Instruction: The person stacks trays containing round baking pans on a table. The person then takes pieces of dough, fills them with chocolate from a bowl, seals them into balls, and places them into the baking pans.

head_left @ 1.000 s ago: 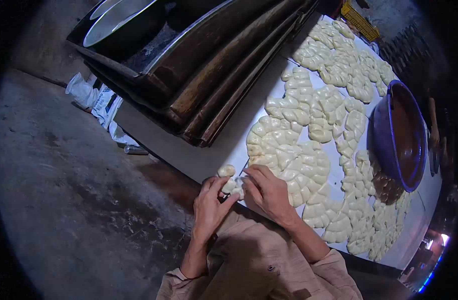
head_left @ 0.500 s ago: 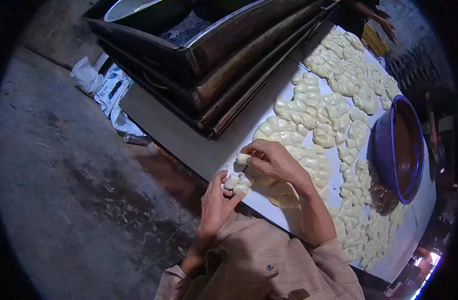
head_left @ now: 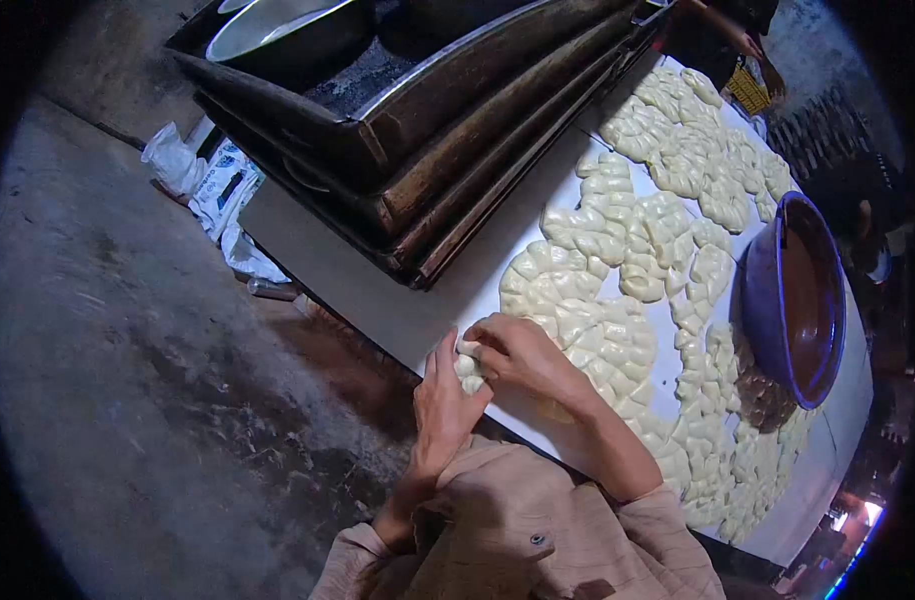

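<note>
The left hand [head_left: 445, 408] was cupped around the near and left sides of a small, pale cream clump of rounded dough pieces [head_left: 469, 374], fingers and thumb on either side, while the right hand [head_left: 522, 358] pressed bent fingertips against its far right side; the finer pinch was hidden. The clump sat between the 2 hands, at the near edge of a white flat-topped table [head_left: 492, 275]. It looked light, soft and a little slick, likely to dent or stretch, so a gentle hold low on its sides would suit it. Its visible part ran slightly longer away from the person's body, though its full long axis and any leading end could not be told. Just right lay broad sheets of glossy, cream, segmented dough [head_left: 617, 345]; farther right stood a round purple basin [head_left: 763, 305], tilted in view. Beyond the hands rose a stack of dark, worn, straight-sided trays [head_left: 417, 190].
</note>
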Tool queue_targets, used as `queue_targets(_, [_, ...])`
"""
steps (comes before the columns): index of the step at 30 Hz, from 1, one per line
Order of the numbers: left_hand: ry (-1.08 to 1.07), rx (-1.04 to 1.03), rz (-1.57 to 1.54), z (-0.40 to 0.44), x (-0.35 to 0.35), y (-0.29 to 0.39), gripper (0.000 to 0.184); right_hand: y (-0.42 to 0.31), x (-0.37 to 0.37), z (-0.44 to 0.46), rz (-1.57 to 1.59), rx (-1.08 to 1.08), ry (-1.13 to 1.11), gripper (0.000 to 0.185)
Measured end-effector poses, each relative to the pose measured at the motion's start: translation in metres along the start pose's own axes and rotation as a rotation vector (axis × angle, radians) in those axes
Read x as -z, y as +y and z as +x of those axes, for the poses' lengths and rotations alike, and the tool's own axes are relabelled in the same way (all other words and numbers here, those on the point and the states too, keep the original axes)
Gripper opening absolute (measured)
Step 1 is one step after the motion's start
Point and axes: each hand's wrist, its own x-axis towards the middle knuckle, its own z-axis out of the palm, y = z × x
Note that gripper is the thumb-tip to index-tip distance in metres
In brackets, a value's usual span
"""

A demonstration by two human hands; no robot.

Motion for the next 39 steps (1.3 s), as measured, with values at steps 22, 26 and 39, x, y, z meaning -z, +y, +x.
queue_targets(22, [-0.227,-0.418,-0.036,0.06,0.056,-0.073,0.054,-0.025,-0.006,0.018,-0.195,-0.042,-0.011,0.034])
queue_targets(26, [-0.409,-0.381,-0.119,0.073,0.045,-0.085,0.05,-0.03,-0.01,0.018,-0.076,-0.071,-0.004,0.028])
queue_targets(39, [-0.572,-0.371,-0.282,0.097,0.131,-0.056,0.043,-0.027,-0.022,0.023,-0.151,-0.106,0.063,0.026])
